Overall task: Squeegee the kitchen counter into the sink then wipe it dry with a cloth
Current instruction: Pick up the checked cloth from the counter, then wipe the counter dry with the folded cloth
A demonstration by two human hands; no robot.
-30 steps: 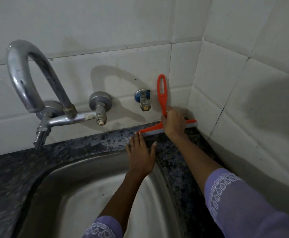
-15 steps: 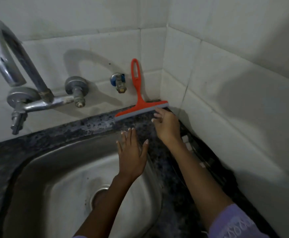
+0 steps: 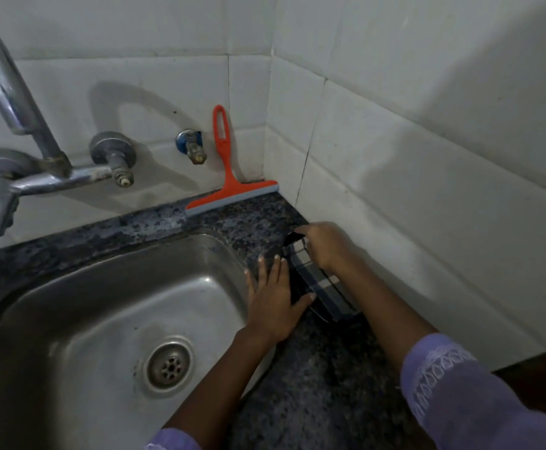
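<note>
Both hands meet at the counter's right edge, the right hand pinching the cloth, the left hand flat and empty; wipe toward the sink.

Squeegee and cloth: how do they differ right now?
The squeegee stands untouched against the back wall; the cloth lies flat, pinched by the right hand and touched by the left hand. The squeegee is bright orange; the cloth is dark and striped. Both sit on the counter beside the sink.
</note>
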